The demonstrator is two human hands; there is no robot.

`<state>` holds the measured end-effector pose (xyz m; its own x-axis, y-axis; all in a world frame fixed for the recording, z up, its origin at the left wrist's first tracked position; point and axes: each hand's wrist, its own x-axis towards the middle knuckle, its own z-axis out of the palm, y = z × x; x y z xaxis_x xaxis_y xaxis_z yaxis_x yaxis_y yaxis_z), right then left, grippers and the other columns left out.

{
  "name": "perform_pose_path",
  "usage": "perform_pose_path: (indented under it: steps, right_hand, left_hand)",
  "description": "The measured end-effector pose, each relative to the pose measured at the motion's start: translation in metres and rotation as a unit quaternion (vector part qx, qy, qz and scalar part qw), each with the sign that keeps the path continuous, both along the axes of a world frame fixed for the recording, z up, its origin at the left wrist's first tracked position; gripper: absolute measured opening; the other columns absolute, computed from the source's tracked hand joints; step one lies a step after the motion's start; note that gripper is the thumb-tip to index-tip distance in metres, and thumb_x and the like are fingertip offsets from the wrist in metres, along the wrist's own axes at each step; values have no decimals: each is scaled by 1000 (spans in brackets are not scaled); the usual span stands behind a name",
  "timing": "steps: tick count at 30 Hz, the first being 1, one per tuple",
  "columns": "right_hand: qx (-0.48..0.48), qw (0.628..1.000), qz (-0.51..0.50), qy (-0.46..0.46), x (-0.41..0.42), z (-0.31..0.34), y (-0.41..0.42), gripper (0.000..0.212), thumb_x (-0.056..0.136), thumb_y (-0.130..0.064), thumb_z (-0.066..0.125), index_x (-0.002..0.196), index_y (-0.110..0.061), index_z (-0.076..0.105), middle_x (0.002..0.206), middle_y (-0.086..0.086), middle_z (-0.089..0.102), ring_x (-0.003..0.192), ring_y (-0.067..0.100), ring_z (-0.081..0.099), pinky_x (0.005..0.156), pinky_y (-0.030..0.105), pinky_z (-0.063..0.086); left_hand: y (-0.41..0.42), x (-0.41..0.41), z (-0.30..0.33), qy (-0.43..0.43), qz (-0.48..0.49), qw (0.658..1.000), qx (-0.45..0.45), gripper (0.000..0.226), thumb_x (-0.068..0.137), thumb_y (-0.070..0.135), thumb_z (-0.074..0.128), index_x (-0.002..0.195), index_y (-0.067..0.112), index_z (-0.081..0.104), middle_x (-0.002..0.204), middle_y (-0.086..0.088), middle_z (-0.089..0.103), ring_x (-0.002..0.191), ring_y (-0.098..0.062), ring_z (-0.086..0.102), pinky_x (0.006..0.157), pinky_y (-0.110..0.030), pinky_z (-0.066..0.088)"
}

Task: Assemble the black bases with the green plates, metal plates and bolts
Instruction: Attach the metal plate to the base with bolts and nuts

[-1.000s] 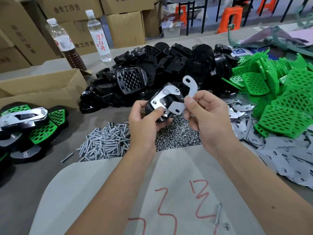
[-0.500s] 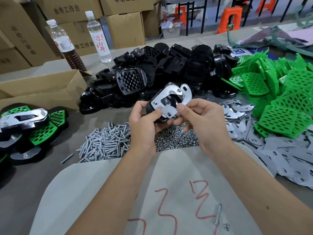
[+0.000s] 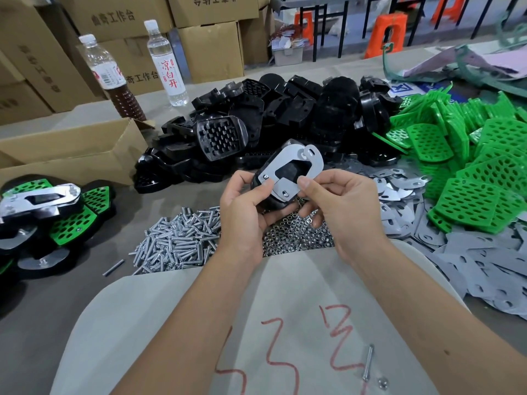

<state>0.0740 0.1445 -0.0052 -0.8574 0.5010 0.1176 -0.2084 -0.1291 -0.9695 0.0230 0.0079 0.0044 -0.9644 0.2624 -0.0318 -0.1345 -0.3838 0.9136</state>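
- Metal plate (image 3: 313, 163), curved and grey, now lies flat against the black base (image 3: 271, 199); a second ago it was lifted clear to the right of it.
- Right hand (image 3: 339, 206) has come down and left with the plate, thumb and fingers pinching its lower edge.
- Left hand (image 3: 242, 212) still grips the base from below, thumb pressed on the first plate (image 3: 281, 162) already mounted.
- Base is held above the heap of nuts (image 3: 296, 238), about where it was.
- Counted: two hands, one held base, two plates on it, two bottles (image 3: 166, 62), two orange stools (image 3: 385, 35).
- Bolts (image 3: 176, 246), green plates (image 3: 470, 178) and spare black bases (image 3: 285, 115) lie in piles too many to count.
- One bolt (image 3: 368, 363) lies apart near the red scrawl.
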Motion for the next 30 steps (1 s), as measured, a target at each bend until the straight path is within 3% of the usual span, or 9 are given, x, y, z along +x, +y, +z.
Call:
perform_pose_path:
  steps: [9, 17, 23, 27, 30]
  right_hand:
    - [47, 998, -27, -39, -2, -4, 3, 27, 89, -21, 83, 66, -15, 69, 58, 7, 66, 40, 14, 52, 37, 21, 35]
    - [58, 994, -8, -96, -1, 0, 10, 29, 88, -24, 84, 67, -12, 68, 55, 2, 64, 38, 14, 51, 36, 20, 33]
    - [21, 993, -22, -118, -1, 4, 14, 45, 74, -33, 94, 58, -16, 56, 48, 4, 54, 37, 14, 45, 36, 18, 30]
    - [59, 994, -47, -83, -2, 1, 18, 38, 71, -34, 96, 78, -17, 63, 66, 1, 64, 50, 13, 50, 43, 22, 38]
    - [-8, 999, 8, -32, -2, 4, 29, 27, 90, -26, 82, 112, -17, 70, 89, -3, 73, 57, 13, 58, 40, 22, 36]
  left_hand:
    - [2, -1, -3, 10, 3, 1000, -10, 12, 98, -1, 61, 90, 8, 61, 107, -22, 72, 88, -29, 74, 71, -43, 62]
    - [2, -3, -8, 49, -6, 998, -25, 28, 96, 1, 63, 78, 22, 70, 96, -11, 76, 86, -28, 73, 72, -43, 63]
    - [4, -4, -10, 48, 3, 999, -17, 8, 101, 5, 63, 104, 8, 71, 102, -14, 76, 88, -23, 75, 70, -36, 63]
    - [7, -4, -12, 47, 29, 998, -25, 12, 104, 8, 61, 112, 5, 69, 100, -7, 77, 86, -19, 76, 69, -32, 63]
    - [8, -4, -11, 26, 32, 999, -25, 13, 104, 9, 61, 113, 7, 70, 100, -5, 77, 82, -16, 74, 65, -29, 60]
